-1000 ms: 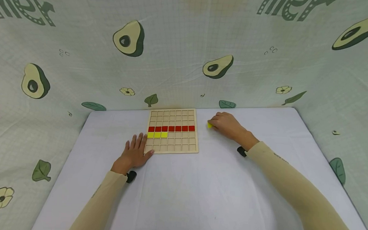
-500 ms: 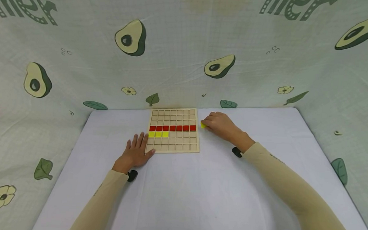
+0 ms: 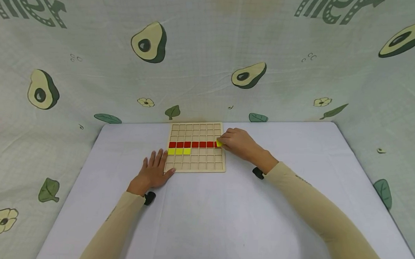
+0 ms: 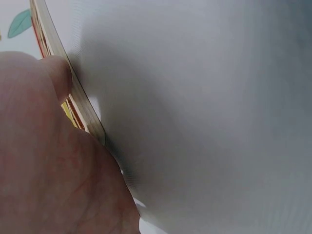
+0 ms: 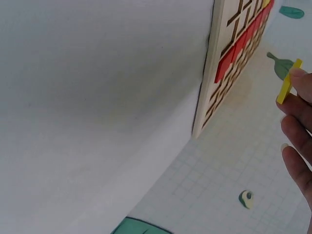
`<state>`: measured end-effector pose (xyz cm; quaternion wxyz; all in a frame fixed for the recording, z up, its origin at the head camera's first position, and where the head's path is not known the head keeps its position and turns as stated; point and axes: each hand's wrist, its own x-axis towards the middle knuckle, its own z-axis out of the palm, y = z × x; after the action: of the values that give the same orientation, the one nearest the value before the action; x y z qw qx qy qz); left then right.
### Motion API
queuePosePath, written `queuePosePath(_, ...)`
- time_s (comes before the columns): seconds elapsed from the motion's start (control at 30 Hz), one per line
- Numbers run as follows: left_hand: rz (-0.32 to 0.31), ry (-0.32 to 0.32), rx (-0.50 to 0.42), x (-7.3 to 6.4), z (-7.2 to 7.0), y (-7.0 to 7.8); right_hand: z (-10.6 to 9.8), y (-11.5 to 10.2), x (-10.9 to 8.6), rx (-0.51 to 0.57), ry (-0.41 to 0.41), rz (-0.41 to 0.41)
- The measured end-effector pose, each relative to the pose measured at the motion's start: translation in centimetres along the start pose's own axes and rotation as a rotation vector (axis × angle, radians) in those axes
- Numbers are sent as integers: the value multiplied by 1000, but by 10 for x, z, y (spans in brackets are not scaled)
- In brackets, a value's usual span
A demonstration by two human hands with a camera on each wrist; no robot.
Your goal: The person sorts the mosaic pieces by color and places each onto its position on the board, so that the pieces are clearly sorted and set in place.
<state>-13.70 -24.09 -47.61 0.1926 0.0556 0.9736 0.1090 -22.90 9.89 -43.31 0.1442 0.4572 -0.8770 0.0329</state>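
Note:
A wooden grid board (image 3: 206,160) lies on the table, with a full row of red square tiles (image 3: 195,144) across it. Three yellow tiles (image 3: 179,151) fill the left end of the row just in front. My left hand (image 3: 151,173) lies with fingers spread along the board's left edge, its thumb (image 4: 57,78) touching the near corner. Between thumb and fingertips, my right hand (image 3: 239,143) pinches a yellow square tile (image 5: 287,85). In the right wrist view this tile is held up apart from the board. From the head it overlaps the right end of the red row.
A white cloth covers the table (image 3: 203,214). Behind and beside it hangs a pale curtain (image 3: 203,75) printed with avocados, leaves and flowers. The board sits near the table's back edge.
My right hand has moved left with the yellow tile, from the bare table to over the board's right edge. The left hand stays at the board's left edge.

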Motion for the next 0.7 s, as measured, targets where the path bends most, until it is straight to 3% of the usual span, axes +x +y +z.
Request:
queuePosePath(0.43, -5, 1, 18, 8, 8, -9, 7, -22, 15, 41, 11, -52)
queuePosePath(0.7, -7, -8, 32, 7, 6, -6, 12, -35, 32, 75, 13, -86)
